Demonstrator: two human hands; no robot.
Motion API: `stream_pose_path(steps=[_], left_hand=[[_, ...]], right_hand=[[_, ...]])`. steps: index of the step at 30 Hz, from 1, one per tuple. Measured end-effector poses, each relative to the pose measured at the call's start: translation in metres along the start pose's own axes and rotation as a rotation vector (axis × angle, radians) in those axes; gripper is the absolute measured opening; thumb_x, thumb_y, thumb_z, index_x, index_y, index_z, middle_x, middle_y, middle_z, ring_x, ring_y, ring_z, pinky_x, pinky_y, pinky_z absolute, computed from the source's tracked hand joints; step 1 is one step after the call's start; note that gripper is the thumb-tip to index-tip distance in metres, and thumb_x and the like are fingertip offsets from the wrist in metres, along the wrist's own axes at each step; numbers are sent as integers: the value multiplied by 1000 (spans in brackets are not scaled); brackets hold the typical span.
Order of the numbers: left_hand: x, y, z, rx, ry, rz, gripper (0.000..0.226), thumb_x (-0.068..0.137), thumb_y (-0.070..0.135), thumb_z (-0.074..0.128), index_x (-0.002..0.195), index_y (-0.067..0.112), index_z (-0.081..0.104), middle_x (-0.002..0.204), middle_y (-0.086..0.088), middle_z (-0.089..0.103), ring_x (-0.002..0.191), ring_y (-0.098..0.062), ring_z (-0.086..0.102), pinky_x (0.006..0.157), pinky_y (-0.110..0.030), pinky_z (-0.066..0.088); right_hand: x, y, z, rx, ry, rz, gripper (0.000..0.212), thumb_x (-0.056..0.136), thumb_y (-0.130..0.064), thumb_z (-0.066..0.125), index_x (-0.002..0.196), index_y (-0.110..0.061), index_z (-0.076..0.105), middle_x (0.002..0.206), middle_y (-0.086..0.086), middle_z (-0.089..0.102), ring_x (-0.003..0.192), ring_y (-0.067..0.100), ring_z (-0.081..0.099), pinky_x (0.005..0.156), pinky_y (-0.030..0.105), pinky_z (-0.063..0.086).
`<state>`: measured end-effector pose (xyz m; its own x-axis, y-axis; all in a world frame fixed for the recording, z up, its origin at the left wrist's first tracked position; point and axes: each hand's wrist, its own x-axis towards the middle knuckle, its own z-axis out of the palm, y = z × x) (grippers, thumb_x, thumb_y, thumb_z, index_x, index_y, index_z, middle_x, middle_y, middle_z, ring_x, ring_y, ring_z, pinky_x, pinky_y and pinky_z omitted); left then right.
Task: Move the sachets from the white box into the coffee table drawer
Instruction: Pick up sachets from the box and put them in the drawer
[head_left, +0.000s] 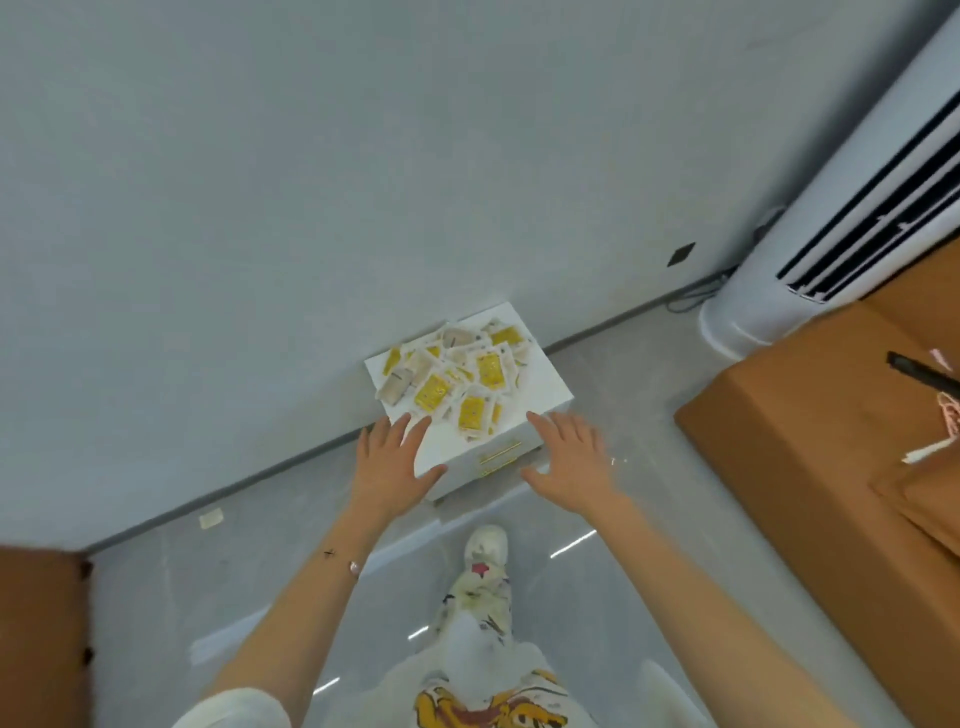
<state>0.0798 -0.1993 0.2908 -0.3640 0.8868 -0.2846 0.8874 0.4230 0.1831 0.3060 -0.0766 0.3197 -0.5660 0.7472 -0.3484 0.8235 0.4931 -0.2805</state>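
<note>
From the head camera we look steeply down at a glossy grey floor where it meets a pale grey wall. A white box (470, 400) sits on the floor against the wall's dark baseboard, and a loose heap of sachets (457, 374), some yellow and some cream, lies on its top surface, filling the far and middle part. The near face of the box shows a thin gold handle (500, 451). Our left hand (392, 460) rests at the box's near left corner, fingers spread and open, with the fingertips touching the top edge just beside the nearest sachets. Our right hand (569, 457) is at the near right corner, also open with fingers apart, close to the box's side; we cannot tell whether it is actually touching. Neither hand holds a sachet. Both forearms are bare, and the left wrist wears a small bracelet (354, 567). Below the hands, one foot in a pale shoe (485, 545) stands just near of the box. To the right is a brown wooden table (779, 441) with a black pen (922, 373) on it. Far right stands a white floor air conditioner (841, 208). A brown surface (41, 634) edges the near left.
</note>
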Motion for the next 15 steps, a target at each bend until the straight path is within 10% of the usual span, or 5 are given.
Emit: stream_pose_path(steps=[15], left_hand=[[185, -11, 75, -321, -25, -317, 87, 74, 78, 22, 146, 31, 33, 151, 1, 37, 141, -26, 27, 114, -44, 22]], right_hand=[[241, 52, 27, 45, -181, -9, 75, 88, -56, 52, 150, -32, 19, 158, 0, 21, 147, 25, 11, 118, 44, 12]])
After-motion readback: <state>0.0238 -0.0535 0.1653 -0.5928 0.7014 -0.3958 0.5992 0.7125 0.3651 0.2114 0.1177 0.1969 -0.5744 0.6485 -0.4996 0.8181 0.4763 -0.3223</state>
